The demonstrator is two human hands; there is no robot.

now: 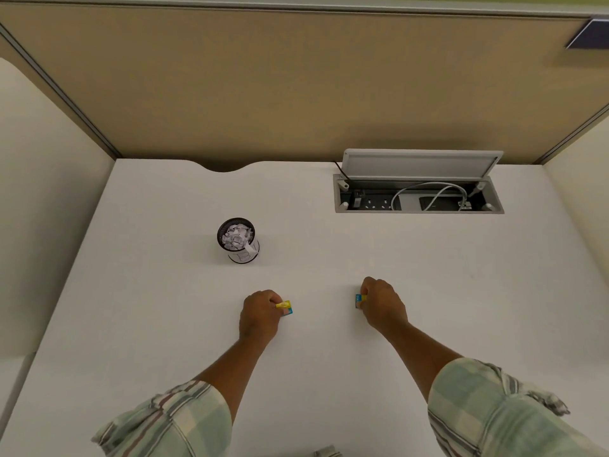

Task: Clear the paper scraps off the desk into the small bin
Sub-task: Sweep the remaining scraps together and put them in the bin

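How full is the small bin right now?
Nearly full. The small bin stands upright on the desk, white paper scraps heaped to its rim, one strip hanging over the side.

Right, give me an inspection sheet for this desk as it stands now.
Surface: white desk, no loose scraps seen on it.
Job's things: small mesh bin upright, heaped with white paper scraps.
Clutter: nothing seen.
Grippers: left hand closed on a small yellow and blue piece; right hand closed on a similar blue and yellow piece; both low over the desk.
Cables: grey cable looped in the open socket tray.
Surroundings: tan partition behind.
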